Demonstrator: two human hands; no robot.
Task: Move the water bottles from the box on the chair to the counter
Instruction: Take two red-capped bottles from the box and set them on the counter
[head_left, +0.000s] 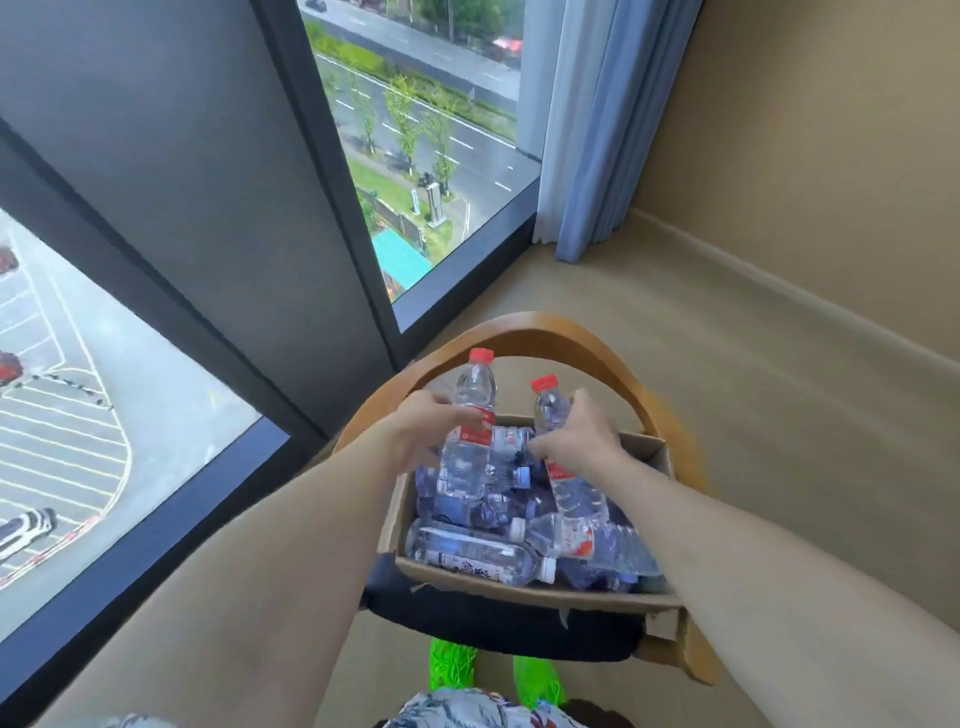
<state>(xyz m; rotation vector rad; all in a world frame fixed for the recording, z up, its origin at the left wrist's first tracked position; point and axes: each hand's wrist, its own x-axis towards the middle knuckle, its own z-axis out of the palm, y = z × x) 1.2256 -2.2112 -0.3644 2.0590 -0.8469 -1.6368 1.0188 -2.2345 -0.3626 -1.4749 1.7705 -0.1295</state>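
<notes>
The task looks to be at an early stage. The cardboard box (530, 584) sits on the chair (524, 338) in the lower centre of the frame and is well stocked with water bottles. No table shows anywhere in the frame, so how many bottles have already gone across cannot be told.

The left hand (423, 426) has its grip curled round the middle of a red-capped bottle (467, 447), which stands nearly upright with its base above or among the pile. The right hand (576, 436) has its grip closed round a second red-capped bottle (566, 467), tilted slightly with its cap leaning toward the first. Both bottles are over the box, so carrying them to the table is what remains, along with the rest of the load.

A lying bottle (478, 556) with a white cap rests along the near wall of the box, beside others heaped across one another. The bottles are clear, thin ribbed plastic, smooth and likely slippery, some with red-and-white labels. The box is plain brown board with a ragged near edge. The chair has a curved wooden back and a dark padded seat, standing on beige carpet (727, 374) by a tall window (415, 130) with a blue curtain (608, 130).
</notes>
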